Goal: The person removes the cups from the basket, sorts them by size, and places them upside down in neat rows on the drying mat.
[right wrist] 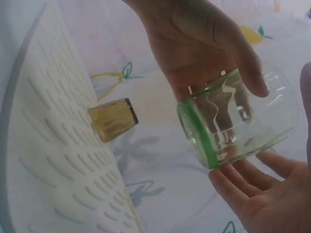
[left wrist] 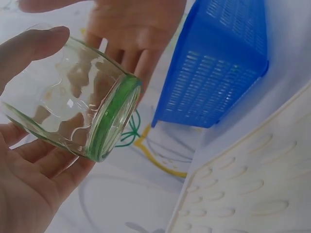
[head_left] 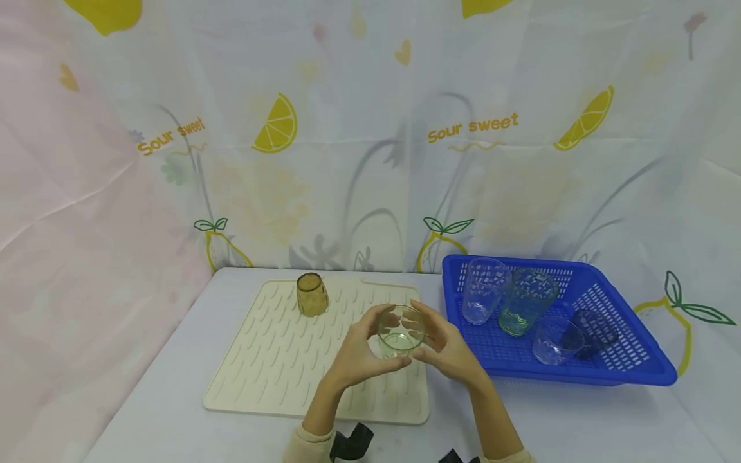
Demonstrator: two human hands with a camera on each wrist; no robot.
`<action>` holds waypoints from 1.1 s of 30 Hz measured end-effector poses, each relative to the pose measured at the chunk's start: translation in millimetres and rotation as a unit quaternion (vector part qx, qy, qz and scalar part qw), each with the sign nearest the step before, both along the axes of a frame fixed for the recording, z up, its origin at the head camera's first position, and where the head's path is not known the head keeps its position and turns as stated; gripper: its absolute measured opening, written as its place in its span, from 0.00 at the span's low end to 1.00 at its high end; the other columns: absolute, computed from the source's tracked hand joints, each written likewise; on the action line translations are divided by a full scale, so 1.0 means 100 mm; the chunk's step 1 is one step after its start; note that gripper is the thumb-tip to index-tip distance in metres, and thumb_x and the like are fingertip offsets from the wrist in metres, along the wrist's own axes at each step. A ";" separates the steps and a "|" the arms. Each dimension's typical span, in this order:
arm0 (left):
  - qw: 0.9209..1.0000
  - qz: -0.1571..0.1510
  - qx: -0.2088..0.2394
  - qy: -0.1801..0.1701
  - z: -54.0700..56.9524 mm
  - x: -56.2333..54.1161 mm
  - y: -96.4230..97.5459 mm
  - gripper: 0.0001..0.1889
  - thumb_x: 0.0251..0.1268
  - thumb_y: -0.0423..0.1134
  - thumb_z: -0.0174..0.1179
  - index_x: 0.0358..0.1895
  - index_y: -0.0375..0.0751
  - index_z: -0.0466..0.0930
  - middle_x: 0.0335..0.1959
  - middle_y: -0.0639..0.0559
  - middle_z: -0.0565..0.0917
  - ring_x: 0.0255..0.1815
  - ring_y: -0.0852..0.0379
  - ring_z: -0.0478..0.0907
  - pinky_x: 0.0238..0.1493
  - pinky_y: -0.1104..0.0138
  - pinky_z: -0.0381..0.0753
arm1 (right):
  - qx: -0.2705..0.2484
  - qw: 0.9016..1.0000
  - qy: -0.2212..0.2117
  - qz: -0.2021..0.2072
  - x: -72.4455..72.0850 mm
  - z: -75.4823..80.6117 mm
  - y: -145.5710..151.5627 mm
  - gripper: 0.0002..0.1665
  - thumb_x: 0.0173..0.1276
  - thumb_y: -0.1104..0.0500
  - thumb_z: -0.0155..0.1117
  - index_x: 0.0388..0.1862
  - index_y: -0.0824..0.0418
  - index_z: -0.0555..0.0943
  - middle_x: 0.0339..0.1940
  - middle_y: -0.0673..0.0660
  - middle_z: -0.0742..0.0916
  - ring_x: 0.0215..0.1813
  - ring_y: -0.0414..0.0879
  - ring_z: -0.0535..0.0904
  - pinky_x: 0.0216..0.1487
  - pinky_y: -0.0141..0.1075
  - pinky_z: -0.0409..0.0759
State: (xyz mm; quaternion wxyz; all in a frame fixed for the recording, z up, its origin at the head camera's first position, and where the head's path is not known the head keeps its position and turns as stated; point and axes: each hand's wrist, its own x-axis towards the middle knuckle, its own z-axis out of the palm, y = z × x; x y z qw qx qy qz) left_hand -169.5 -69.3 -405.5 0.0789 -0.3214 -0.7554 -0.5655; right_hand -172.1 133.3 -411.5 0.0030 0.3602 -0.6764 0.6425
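Both hands are around a clear, green-tinted drinking glass (head_left: 399, 346), held over the mat with its thick green base (left wrist: 114, 119) downward. My left hand (head_left: 360, 357) grips it, thumb on one side and fingers on the other, as the left wrist view shows. On the opposite side is my right hand (head_left: 450, 348). Its fingers (right wrist: 243, 187) are extended close along the glass, and its thumb stands off the wall in the right wrist view. An amber glass (head_left: 312, 296) rests, narrower end up, on the cream ridged drying mat (head_left: 272, 366).
To the right stands a blue perforated basket (head_left: 579, 376). Inside it are a tall clear glass (head_left: 483, 292), a tall greenish glass (head_left: 523, 305), a short clear glass (head_left: 552, 344) and a dark glass (head_left: 596, 331). A lemon-print curtain (head_left: 359, 161) hangs behind the white table (head_left: 185, 360).
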 end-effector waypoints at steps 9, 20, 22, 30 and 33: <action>1.000 -0.009 0.009 0.014 0.05 -0.01 -0.05 0.39 0.45 0.34 0.72 0.63 0.32 0.64 0.51 0.36 0.80 0.53 0.42 0.77 0.54 0.51 0.78 | -0.073 0.992 -0.084 0.066 -0.01 -0.22 -0.02 0.53 0.62 0.52 0.67 0.69 0.80 0.49 0.65 0.82 0.63 0.67 0.52 0.68 0.64 0.33 0.71; 1.000 -0.015 0.012 0.006 0.10 -0.01 -0.05 0.40 0.44 0.34 0.73 0.63 0.34 0.64 0.51 0.42 0.81 0.54 0.46 0.77 0.56 0.56 0.78 | -0.060 0.982 -0.167 0.070 -0.02 -0.38 -0.12 0.49 0.53 0.68 0.72 0.68 0.78 0.55 0.63 0.76 0.70 0.59 0.43 0.76 0.59 0.36 0.77; 1.000 -0.019 0.014 0.002 0.11 0.00 -0.04 0.40 0.44 0.34 0.73 0.63 0.34 0.64 0.51 0.42 0.81 0.54 0.46 0.77 0.56 0.55 0.78 | -0.056 0.982 -0.167 0.067 -0.02 -0.37 -0.13 0.47 0.54 0.69 0.71 0.67 0.78 0.56 0.61 0.72 0.73 0.57 0.44 0.77 0.56 0.37 0.79; 0.999 -0.035 0.032 -0.005 0.10 0.01 -0.02 0.39 0.43 0.32 0.73 0.63 0.34 0.64 0.52 0.39 0.80 0.55 0.44 0.76 0.59 0.54 0.76 | -0.070 0.981 -0.164 0.071 -0.01 -0.36 -0.16 0.45 0.56 0.69 0.69 0.66 0.80 0.54 0.55 0.55 0.80 0.53 0.44 0.80 0.49 0.37 0.83; 0.999 -0.042 0.034 -0.004 0.10 0.00 -0.01 0.39 0.44 0.32 0.73 0.63 0.35 0.64 0.53 0.39 0.79 0.56 0.44 0.76 0.60 0.54 0.75 | -0.073 0.983 -0.156 0.064 -0.01 -0.35 -0.17 0.43 0.57 0.69 0.68 0.66 0.80 0.56 0.53 0.52 0.81 0.52 0.43 0.80 0.48 0.36 0.83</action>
